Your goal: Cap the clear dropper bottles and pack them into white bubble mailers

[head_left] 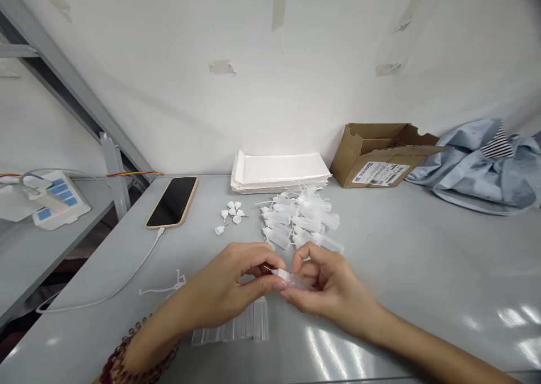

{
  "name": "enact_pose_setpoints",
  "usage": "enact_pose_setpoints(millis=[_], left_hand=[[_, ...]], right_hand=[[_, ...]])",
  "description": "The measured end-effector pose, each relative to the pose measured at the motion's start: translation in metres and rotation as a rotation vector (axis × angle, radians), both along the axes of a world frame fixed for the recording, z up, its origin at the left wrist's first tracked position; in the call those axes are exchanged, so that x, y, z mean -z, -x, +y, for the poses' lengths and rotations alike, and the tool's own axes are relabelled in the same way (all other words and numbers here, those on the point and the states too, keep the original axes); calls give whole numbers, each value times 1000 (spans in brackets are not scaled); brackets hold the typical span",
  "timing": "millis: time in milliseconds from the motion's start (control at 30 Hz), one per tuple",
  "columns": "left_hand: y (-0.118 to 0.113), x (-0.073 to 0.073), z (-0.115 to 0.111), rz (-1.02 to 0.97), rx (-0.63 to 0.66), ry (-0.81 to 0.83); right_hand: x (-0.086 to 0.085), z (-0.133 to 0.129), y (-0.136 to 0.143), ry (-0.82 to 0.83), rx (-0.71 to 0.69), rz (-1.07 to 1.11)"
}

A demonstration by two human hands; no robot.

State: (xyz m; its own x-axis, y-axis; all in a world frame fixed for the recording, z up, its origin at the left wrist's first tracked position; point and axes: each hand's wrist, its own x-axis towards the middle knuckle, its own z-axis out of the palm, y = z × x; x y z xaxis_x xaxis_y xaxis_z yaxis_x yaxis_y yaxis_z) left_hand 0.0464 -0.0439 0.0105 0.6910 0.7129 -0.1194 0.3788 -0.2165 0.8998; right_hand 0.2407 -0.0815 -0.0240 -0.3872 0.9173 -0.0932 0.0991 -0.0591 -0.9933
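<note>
Near the middle of the grey table, my left hand (243,285) pinches the white needle tip (282,273) at the neck of a small translucent bottle (298,282). My right hand (323,282) has its fingers closed round the bottle's body. The thin needle points up and to the left. Just beyond my hands lies a pile of translucent bottles (310,220). Several loose white needle tips (232,212) are to the left of that pile. Clear tubes (253,321) lie in a row below my left hand, partly hidden by it.
A phone (172,202) with a white charging cable (114,298) lies at the left. White thin strips (169,287) rest beside my left forearm. Against the wall are stacked white envelopes (281,170), an open cardboard box (380,156) and blue cloth (477,167). A power strip (61,198) sits far left.
</note>
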Motion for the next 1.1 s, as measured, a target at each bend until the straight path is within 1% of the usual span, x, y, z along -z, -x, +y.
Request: enact_pose_setpoints(millis=[33, 67, 100, 133, 233, 267, 300, 333, 367, 467, 500, 533, 567, 600, 633, 700, 767, 800, 833, 867, 900, 933, 967, 1033, 1100], left_hand=[[0, 0, 0, -24, 8, -19], [-1, 0, 0, -34, 5, -17], [-1, 0, 0, -25, -5, -5], [-2, 1, 0, 0, -21, 10], [-4, 2, -1, 105, -34, 31], [-4, 2, -2, 127, -18, 29], [-5, 2, -3, 135, 3, 26], [-4, 2, -4, 134, 22, 24], [-4, 1, -5, 130, 37, 22], [-2, -2, -6, 94, 58, 2], [-2, -2, -7, 71, 64, -4], [-1, -2, -6, 50, 72, -6], [-1, -1, -6, 31, 84, -3], [-2, -1, -5, 23, 93, 4], [-2, 0, -4, 33, 96, 10], [-4, 1, -3, 105, 92, 9], [-5, 1, -3, 182, 90, -7], [-5, 0, -3, 199, 93, -21], [-5, 0, -3, 194, 100, -36], [-4, -1, -2, 176, 106, -54], [-4, -2, -2, 151, 109, -71], [-3, -3, -2, 124, 116, -84], [-3, -3, -3, 99, 124, -89], [-2, -4, -4, 42, 150, -74], [-2, -3, -7, -29, 183, -42]], right_hand=[[-1, 1, -1, 101, -46, 51], [-2, 2, -1, 164, -77, 86], [-3, 2, -1, 168, -82, 93], [-2, 1, -1, 117, -63, 71], [0, -5, 1, -160, 25, -80], [0, -7, 1, -222, 33, -116], [0, -9, 1, -236, 26, -122], [-1, -10, 1, -195, 7, -96], [-2, -9, 0, -109, -24, -44], [-9, -6, -3, 259, -177, 169], [-12, -5, -4, 350, -229, 221], [-14, -4, -4, 401, -269, 251], [-14, -5, -4, 402, -284, 253], [-14, -6, -3, 344, -265, 219], [-12, -8, -2, 237, -216, 144], [-6, -13, 0, -79, -100, -63], [1, -19, 2, -385, -35, -235], [3, -21, 2, -479, -36, -274], [4, -22, 2, -518, -50, -281], [4, -23, 2, -506, -59, -269], [2, -22, 1, -439, -62, -239], [0, -21, 1, -319, -72, -177], [-2, -19, 0, -154, -101, -81], [-7, -14, -1, 218, -226, 173], [-7, -8, -2, 516, -403, 419]])
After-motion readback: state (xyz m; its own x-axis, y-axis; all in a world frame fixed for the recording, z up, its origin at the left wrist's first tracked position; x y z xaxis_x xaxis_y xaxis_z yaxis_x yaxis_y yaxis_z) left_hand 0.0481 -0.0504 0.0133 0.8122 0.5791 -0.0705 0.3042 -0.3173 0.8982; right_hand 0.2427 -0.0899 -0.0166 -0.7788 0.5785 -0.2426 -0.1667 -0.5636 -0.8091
